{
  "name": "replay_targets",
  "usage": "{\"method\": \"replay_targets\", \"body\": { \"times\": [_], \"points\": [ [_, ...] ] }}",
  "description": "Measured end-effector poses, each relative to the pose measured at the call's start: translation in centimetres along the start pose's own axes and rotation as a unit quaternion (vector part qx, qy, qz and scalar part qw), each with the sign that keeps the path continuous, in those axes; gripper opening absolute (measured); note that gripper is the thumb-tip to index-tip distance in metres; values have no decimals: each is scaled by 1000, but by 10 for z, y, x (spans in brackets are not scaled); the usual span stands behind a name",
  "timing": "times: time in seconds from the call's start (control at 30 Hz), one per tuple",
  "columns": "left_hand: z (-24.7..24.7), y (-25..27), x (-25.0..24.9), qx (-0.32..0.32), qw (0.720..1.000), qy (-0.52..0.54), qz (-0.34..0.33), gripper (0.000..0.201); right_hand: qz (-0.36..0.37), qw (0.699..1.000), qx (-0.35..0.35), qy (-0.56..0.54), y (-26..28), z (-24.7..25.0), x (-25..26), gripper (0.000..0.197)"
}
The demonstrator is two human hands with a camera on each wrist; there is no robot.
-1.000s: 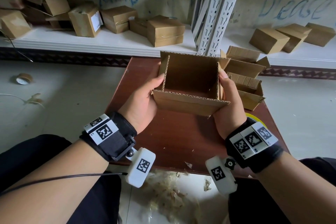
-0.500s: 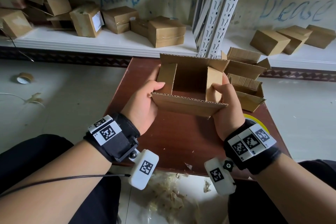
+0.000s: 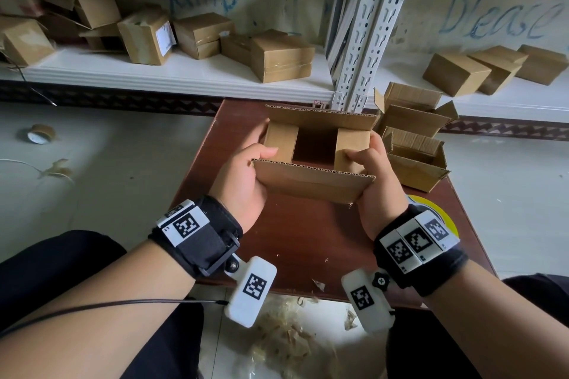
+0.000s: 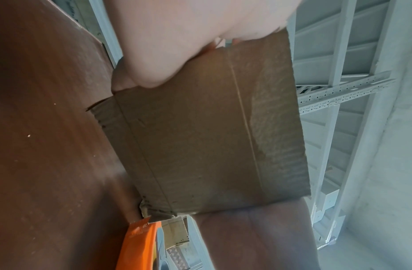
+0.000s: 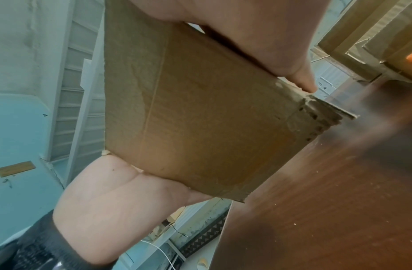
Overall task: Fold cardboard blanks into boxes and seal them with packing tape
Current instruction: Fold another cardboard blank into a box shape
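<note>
I hold a small cardboard box (image 3: 311, 183) just above the brown table (image 3: 308, 243), open end up. My left hand (image 3: 261, 148) grips its left side, thumb on the left side flap (image 3: 281, 144). My right hand (image 3: 366, 151) grips the right side, thumb pressing the right side flap (image 3: 351, 148). Both side flaps lie folded inward; the near and far long flaps stand up. The left wrist view shows the box (image 4: 211, 127) under my left hand (image 4: 188, 36). The right wrist view shows the box (image 5: 200, 118) between my right hand (image 5: 246, 27) and left hand (image 5: 112, 197). A yellow tape roll (image 3: 437, 209) peeks out behind my right wrist.
Two open boxes (image 3: 414, 144) sit at the table's far right corner. An orange tape dispenser (image 4: 140, 243) lies near them. White shelves (image 3: 172, 74) behind hold several closed boxes. A metal upright (image 3: 366, 40) rises beyond the table. A tape roll (image 3: 40, 134) lies on the floor at left.
The two side flaps went from standing upright to folded inward over the opening, as both thumbs moved in onto them. The box stayed above the table.
</note>
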State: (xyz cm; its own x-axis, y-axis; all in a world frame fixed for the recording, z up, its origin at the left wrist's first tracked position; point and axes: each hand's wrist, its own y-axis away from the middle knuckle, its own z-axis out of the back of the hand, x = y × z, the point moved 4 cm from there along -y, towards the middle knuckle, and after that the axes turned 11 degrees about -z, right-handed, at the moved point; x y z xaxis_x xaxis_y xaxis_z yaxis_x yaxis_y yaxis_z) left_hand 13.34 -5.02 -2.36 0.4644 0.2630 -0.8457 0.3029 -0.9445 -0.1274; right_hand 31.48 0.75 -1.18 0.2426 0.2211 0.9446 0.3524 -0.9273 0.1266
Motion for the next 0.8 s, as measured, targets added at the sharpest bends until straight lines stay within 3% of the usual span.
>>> {"method": "replay_targets", "body": {
  "times": [0.07,0.1,0.17,0.2,0.47,0.63,0.8],
  "points": [
    [-4,1,1,-47,993,92,49,59,-1,1000,-9,13,0,2,0,38],
    [-7,5,-3,-35,994,102,34,58,1,1000,-15,23,-1,3,0,38],
    [-9,6,-1,2,999,47,17,52,6,999,-22,38,-3,3,1,37],
    [-8,6,0,-8,1000,13,8,50,13,999,-27,37,-3,4,1,36],
    [-2,-2,0,-36,999,8,15,66,4,1000,-17,14,-2,-2,0,38],
    [-6,-2,5,-17,1000,-4,14,57,-23,999,-41,28,-6,1,-8,32],
    [0,-5,8,-54,998,-30,22,51,-53,998,-32,3,-8,1,-11,18]
  ]
}}
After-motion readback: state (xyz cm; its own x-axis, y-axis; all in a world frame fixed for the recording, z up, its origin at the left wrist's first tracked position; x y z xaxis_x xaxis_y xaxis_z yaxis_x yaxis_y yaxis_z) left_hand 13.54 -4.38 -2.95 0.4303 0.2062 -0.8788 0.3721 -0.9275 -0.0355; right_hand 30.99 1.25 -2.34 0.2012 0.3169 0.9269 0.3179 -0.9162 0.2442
